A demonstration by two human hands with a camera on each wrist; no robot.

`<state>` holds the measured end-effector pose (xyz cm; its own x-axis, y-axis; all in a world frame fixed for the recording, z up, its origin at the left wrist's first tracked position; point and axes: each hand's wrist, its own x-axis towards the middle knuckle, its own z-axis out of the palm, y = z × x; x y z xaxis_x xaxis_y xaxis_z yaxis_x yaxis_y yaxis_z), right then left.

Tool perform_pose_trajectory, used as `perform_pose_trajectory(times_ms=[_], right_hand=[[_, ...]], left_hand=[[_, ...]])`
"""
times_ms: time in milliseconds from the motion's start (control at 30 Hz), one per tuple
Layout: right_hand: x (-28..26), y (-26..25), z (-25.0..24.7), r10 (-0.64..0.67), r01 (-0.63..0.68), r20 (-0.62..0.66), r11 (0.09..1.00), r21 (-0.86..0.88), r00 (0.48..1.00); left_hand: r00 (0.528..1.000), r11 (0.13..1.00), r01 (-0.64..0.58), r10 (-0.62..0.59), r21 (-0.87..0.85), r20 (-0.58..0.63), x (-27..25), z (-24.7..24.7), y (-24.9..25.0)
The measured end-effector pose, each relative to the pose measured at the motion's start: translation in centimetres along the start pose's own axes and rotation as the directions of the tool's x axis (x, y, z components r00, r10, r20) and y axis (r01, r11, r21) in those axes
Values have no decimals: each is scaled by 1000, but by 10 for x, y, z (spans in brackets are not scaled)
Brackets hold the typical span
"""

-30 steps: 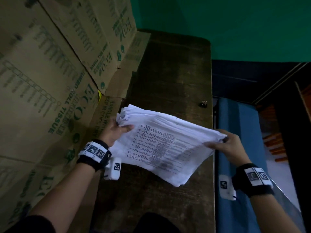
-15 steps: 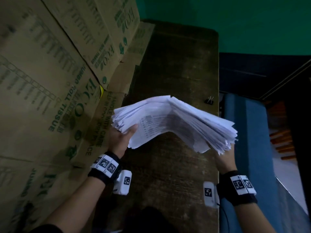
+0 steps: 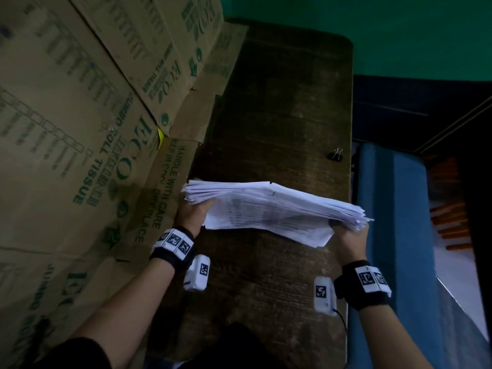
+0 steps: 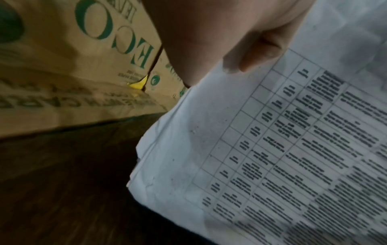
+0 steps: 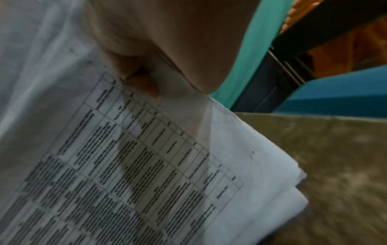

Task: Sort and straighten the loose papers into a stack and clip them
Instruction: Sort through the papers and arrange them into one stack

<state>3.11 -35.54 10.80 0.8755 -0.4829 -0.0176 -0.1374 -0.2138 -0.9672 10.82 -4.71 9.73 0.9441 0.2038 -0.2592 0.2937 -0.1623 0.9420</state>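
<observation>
a: there, far left, what stands beside the desk?

b: tall brown cardboard cartons (image 3: 87,123) printed in green, leaning against the left edge of the dark wooden table (image 3: 279,102).

a: and the hand next to them?

b: the left hand (image 3: 192,213) grips the left end of a thick stack of white printed paper sheets (image 3: 269,209), thumb (image 4: 257,54) pressed on the table-printed page facing the person, the other fingers hidden behind the sheets.

a: where is the stack itself?

b: held up off the table between both hands, tilted, its edges ragged and fanned at both ends.

a: the right side?

b: the right hand (image 3: 348,235) clasps the right end from below, thumb (image 5: 144,84) curled onto the printed face; the rest of its fingers are out of sight.

a: anything else?

b: a small black binder clip with silver wire handles (image 3: 336,155) lies near the table's right edge, beyond the stack and apart from it. right of the table, a blue surface (image 3: 394,209); behind, a green wall (image 3: 372,27).
</observation>
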Motion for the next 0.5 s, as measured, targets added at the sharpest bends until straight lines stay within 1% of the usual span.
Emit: perform_pose_trajectory(times_ms=[33, 67, 100, 133, 167, 200, 233, 267, 300, 333, 367, 400, 433, 467, 500], right_hand=[[2, -1, -5, -44, 44, 7, 999, 9, 999], [0, -7, -9, -60, 60, 15, 998, -1, 998], [-1, -5, -11, -70, 70, 37, 998, 8, 997], [-3, -3, -11, -44, 45, 60, 999, -20, 997], [-3, 8, -10, -29, 32, 98, 999, -30, 995], [-6, 15, -9, 32, -23, 128, 997, -74, 991], [-7, 27, -7, 63, -47, 159, 994, -104, 985], [-10, 30, -7, 98, -73, 173, 986, -150, 980], [-10, 36, -7, 97, -68, 175, 984, -166, 980], [-13, 34, -7, 123, -89, 168, 976, -199, 978], [-14, 38, -7, 114, -76, 158, 972, -223, 981], [-16, 29, -6, 98, -56, 165, 969, -241, 981], [-14, 26, -6, 49, -15, 161, 978, -206, 986], [-11, 14, -6, 71, -52, 152, 990, -128, 986], [-4, 6, -8, 59, -51, 158, 997, -56, 986]], left_hand=[[999, 1000, -31, 31, -1, -9, -1, -4, 4], [996, 996, -85, 85, -23, 10, -2, -6, 4], [995, 996, -89, 91, -23, 52, -5, -9, 3], [991, 996, -88, 91, -30, 99, -5, -11, -1], [990, 999, -47, 46, 2, 136, -7, -12, -3], [984, 998, -59, 52, 34, 167, -6, -12, -10], [978, 995, -85, 73, 53, 196, -6, -13, -13], [968, 989, -136, 119, 64, 222, -3, -14, -17], [963, 987, -154, 138, 50, 231, -2, -12, -16], [962, 987, -156, 145, 33, 231, 0, -11, -17], [968, 992, -128, 125, 0, 217, -1, -9, -13], [973, 993, -112, 116, -32, 198, 0, -6, -10], [981, 994, -89, 100, -70, 166, 1, -6, -9], [987, 990, -74, 90, -121, 132, 3, -5, -8], [993, 985, -23, 42, -172, 108, 5, -6, -8]])
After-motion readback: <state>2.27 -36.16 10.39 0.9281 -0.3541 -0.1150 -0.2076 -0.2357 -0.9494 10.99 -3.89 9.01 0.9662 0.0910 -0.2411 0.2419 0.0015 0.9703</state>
